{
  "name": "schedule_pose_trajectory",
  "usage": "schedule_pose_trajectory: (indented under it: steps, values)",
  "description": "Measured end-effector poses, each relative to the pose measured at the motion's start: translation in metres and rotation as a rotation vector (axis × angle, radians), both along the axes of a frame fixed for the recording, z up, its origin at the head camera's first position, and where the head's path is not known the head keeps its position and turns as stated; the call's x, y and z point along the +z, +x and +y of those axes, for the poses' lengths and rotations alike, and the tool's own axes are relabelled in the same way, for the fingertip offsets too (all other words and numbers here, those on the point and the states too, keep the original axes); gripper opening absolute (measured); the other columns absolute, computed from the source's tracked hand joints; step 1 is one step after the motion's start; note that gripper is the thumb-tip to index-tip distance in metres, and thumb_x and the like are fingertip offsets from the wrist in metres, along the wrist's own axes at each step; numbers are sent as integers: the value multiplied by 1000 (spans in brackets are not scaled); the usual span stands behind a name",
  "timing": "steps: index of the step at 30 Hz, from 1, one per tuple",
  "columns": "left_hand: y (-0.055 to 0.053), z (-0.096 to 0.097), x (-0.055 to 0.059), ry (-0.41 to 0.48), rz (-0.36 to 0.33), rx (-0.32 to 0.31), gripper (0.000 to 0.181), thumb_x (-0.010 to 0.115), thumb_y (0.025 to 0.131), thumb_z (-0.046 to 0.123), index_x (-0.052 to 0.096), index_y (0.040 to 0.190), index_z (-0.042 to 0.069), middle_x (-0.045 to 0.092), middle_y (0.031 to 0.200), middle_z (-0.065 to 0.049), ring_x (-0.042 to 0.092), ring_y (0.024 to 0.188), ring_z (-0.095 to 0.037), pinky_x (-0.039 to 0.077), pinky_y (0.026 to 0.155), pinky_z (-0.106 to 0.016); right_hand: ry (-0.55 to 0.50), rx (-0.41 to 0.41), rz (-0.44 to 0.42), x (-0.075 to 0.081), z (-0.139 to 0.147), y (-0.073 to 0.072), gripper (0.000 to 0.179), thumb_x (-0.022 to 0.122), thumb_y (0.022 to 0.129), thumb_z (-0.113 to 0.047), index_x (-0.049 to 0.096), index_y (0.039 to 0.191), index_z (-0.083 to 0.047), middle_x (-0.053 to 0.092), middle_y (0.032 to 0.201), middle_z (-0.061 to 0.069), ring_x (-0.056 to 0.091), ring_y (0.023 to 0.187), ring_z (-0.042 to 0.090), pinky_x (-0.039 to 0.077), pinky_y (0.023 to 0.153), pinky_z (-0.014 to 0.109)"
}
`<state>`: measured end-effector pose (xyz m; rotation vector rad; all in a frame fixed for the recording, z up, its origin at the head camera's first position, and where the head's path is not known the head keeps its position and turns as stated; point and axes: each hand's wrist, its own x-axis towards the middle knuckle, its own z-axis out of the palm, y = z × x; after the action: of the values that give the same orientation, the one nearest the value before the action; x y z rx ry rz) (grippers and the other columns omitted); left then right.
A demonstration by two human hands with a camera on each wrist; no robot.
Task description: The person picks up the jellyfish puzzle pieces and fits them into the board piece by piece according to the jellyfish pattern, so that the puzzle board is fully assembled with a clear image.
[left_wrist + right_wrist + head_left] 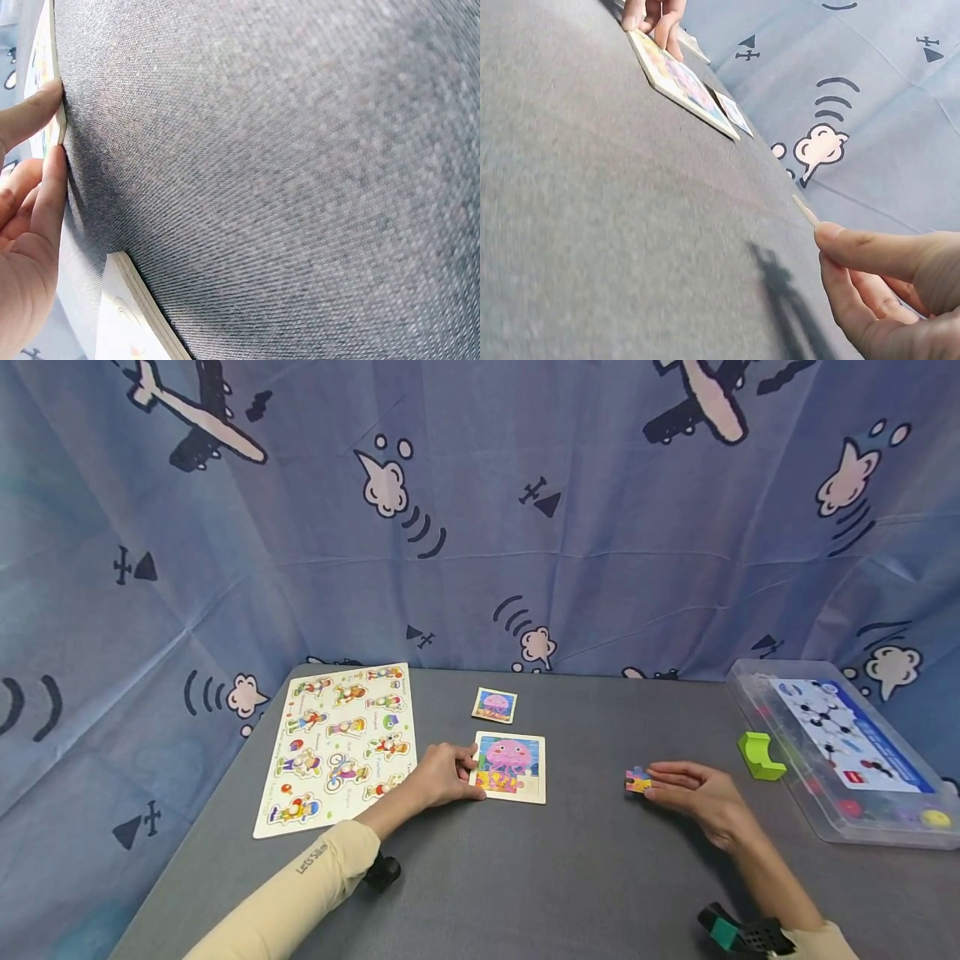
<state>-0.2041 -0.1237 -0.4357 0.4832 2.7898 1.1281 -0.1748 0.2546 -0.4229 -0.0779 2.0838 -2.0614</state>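
My left hand (pixel 442 774) grips the left side of a small square jigsaw puzzle board (pixel 542 768) that lies on the table. Its picture is a pink octopus over a colourful seabed, with a bare patch at the lower right corner. The left wrist view shows the thumb and fingertips at the board's pale edge. Off to the right, my right hand (pixel 697 796) pinches a jigsaw piece (pixel 638 779), purple and yellow, between thumb and fingers. In the right wrist view the piece (pixel 805 211) is seen edge-on, held above the grey table.
Behind the board lies a small card (pixel 495 705) with the same octopus picture. A large picture puzzle board (pixel 345 735) lies at the left, close to my left forearm. To the right are a green arch block (pixel 761 756) and a clear plastic case (pixel 832 810). Patterned blue cloth hangs behind.
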Motion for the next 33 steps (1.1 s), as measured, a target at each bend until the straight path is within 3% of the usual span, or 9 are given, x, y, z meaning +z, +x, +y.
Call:
schedule_pose_trajectory:
  steps: [5,9,18,22,29,33]
  values:
    - [0,0,0,3,-1,2,32,88,67,15,71,89,0,61,125,-17,50,61,-3,42,56,-18,1,-16,-13,1,-9,-2,33,73,78,9,68,107,-6,72,96,-8,66,89,4,54,72,24]
    - [0,0,0,5,0,4,32,88,67,15,71,89,0,61,125,-17,51,61,-4,42,56,-19,45,-22,-16,2,-17,-3,40,74,78,6,61,116,3,71,98,-10,65,91,3,53,73,24]
    - [0,-1,-1,4,-6,5,34,89,66,15,70,90,-1,68,112,-14,51,62,-4,43,56,-19,-4,-12,1,3,-34,-5,41,74,76,9,60,115,8,72,97,-6,66,91,5,53,74,24]
    - [0,-1,-1,10,-2,-2,34,89,66,15,71,90,-1,66,116,-16,52,61,-4,43,56,-19,-23,-3,3,0,-43,-8,44,74,76,11,58,117,12,72,98,-3,66,92,6,53,76,25]
    - [0,-1,0,1,-6,-4,34,89,67,15,71,91,-1,62,123,-18,51,61,-3,42,55,-19,68,-23,5,0,-58,-11,56,77,76,3,51,125,14,70,103,-4,63,92,3,52,77,23]
    - [1,0,0,-3,-14,-1,34,88,67,15,71,92,-1,60,126,-18,50,61,-3,42,55,-18,28,-7,5,0,-67,-13,58,75,76,8,48,126,18,70,105,2,65,92,5,53,78,26]
